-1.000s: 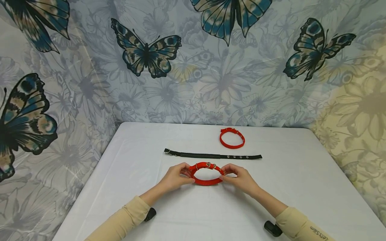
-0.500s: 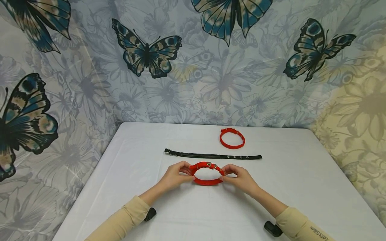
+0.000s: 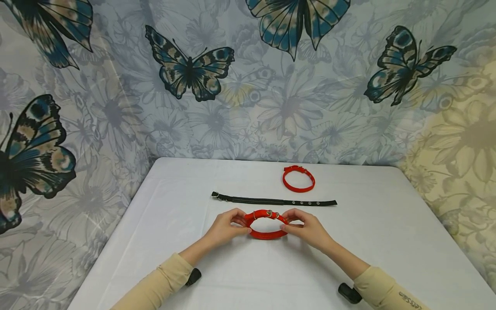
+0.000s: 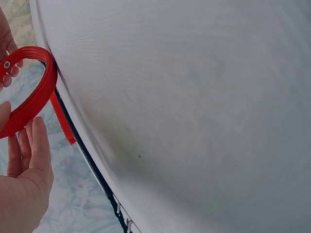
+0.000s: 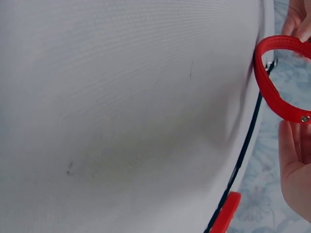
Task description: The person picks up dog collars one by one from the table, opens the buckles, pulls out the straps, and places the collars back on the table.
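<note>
Red, woven-looking fabric makes up the collar (image 3: pixel 267 236) held as a loop over the middle of the white table (image 3: pixel 267 275), just on the near side of a flat black strap (image 3: pixel 255 200). From where I stand, I can't fairly tell whether its lower edge touches the cloth. The left hand (image 3: pixel 224 226) pinches one side of the loop, thumb against fingers, the gap no wider than the band; the right hand (image 3: pixel 310 228) pinches the opposite side the same way. Between them, the metal buckle (image 3: pixel 270 213) sits on the far side of the ring. I'd judge the collar light and bendy, firm enough to keep its round shape, with little slip and nothing fragile. Its plain sides look the best places to hold, leaving the buckle free. Beyond the black strap, a smaller red ring (image 3: pixel 298 190) lies apart, untouched.
</note>
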`<state>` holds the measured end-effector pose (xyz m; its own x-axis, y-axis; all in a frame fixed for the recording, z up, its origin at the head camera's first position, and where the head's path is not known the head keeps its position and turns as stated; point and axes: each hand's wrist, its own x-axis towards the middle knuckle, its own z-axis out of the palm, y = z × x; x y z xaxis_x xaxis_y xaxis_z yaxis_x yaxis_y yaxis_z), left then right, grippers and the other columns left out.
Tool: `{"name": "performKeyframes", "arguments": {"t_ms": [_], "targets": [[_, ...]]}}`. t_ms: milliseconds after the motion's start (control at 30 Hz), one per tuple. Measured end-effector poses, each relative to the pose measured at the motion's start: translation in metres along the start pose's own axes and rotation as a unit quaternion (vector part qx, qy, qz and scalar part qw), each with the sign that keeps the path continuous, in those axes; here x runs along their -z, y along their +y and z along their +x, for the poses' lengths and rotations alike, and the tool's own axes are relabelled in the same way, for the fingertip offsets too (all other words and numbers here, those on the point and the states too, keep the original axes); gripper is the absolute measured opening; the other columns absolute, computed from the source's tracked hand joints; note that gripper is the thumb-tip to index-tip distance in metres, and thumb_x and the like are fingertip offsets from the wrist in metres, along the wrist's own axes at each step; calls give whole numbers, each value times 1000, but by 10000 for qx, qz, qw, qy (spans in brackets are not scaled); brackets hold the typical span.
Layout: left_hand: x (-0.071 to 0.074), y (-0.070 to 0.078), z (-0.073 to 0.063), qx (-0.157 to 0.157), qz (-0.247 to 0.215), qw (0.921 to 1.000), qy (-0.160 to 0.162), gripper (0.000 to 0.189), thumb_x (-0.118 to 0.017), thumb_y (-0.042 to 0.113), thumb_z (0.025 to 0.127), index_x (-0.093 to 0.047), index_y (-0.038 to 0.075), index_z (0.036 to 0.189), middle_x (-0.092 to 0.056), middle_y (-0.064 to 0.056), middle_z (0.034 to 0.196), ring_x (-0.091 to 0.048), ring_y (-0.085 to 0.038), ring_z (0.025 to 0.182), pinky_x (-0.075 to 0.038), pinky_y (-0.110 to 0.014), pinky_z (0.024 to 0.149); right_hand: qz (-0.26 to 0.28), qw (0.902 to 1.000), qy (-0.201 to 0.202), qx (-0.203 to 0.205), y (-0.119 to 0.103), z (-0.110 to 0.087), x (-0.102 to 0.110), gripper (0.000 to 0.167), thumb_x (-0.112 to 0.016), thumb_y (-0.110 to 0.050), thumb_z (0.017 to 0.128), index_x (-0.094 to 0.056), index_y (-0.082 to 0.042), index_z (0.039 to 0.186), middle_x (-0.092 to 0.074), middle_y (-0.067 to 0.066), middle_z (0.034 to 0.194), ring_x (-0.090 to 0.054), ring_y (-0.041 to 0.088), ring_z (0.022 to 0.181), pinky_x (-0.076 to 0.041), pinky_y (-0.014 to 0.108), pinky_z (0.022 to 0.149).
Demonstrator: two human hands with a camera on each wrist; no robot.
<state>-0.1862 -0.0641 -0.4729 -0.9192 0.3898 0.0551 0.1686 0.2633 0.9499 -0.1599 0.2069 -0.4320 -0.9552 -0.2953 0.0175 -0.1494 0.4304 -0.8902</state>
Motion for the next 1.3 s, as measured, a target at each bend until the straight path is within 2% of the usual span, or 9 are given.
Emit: {"name": "performKeyframes", "arguments": {"t_ms": [133, 200, 467, 633, 800, 867, 1067, 1133, 1300], "targets": [[2, 15, -5, -45, -55, 10000, -36, 28, -76, -3, 79, -63, -4, 104, -68, -14, 95, -65, -30, 89, -54, -21, 74, -16, 10000, 46, -38, 12, 3, -2, 25, -74, -11, 87, -65, -6, 110, -66, 17, 106, -61, 25, 100, -54, 26, 84], [2, 18, -6, -25, -66, 10000, -46, 28, -75, -4, 79, -63, -5, 104, -68, -14, 95, -65, -31, 89, -54, -21, 74, -7, 10000, 66, -46, 20, 5, -2, 26, -75, -15, 87, -66, -8, 110, -66, 14, 106, -61, 23, 100, -53, 25, 84], [1, -2, 0, 36, 6, 10000, -5, 31, -79, 6, 79, -65, 2, 106, -68, -3, 95, -65, -17, 88, -55, -23, 77, 56, 9999, 96, -33, 31, 9, -2, 26, -77, -24, 85, -68, -12, 106, -68, 3, 100, -62, 19, 98, -55, 27, 83], [1, -2, 3, -58, -213, 9998, 0, 32, -80, 9, 80, -65, 4, 108, -68, -4, 100, -66, -17, 92, -56, -26, 81, -96, 9999, 106, -55, 32, 9, -1, 24, -76, -20, 87, -67, -10, 107, -67, 2, 100, -61, 19, 98, -55, 27, 82], [0, 2, 4, 47, -275, 9996, 69, 31, -80, 12, 81, -65, 7, 108, -69, -4, 100, -66, -18, 94, -55, -26, 82, -178, 9998, 105, -55, 32, 10, -2, 23, -73, -14, 88, -66, -5, 108, -67, 7, 101, -61, 24, 98, -55, 29, 81], [0, 6, 3, 58, -228, 9997, 73, 30, -80, 10, 82, -65, 5, 108, -69, -5, 100, -66, -21, 95, -56, -26, 82, -176, 9998, 103, -40, 31, 9, -2, 22, -73, -13, 89, -66, -5, 108, -67, 6, 100, -61, 23, 97, -55, 28, 80], [3, 35, -6, -49, 51, 10000, 59, 25, -77, 6, 83, -66, 2, 105, -70, -9, 98, -66, -25, 95, -53, -25, 78, -52, 9999, 86, -42, 32, 8, 0, 23, -76, -22, 86, -67, -12, 105, -67, 0, 97, -62, 18, 96, -54, 25, 82], [3, 40, -8, -93, 98, 9999, 70, 25, -77, 6, 83, -67, 3, 105, -70, -9, 96, -67, -24, 94, -52, -25, 77, 2, 10000, 85, -35, 32, 7, 0, 24, -77, -23, 86, -67, -12, 104, -67, 0, 98, -62, 19, 97, -55, 27, 83], [0, 15, 1, -109, 135, 9998, 87, 25, -79, 13, 82, -67, 9, 104, -70, -2, 95, -66, -17, 91, -52, -27, 77, 86, 9999, 87, -24, 32, 8, -1, 24, -77, -23, 85, -67, -13, 105, -67, 9, 102, -61, 21, 98, -56, 28, 82]]}}
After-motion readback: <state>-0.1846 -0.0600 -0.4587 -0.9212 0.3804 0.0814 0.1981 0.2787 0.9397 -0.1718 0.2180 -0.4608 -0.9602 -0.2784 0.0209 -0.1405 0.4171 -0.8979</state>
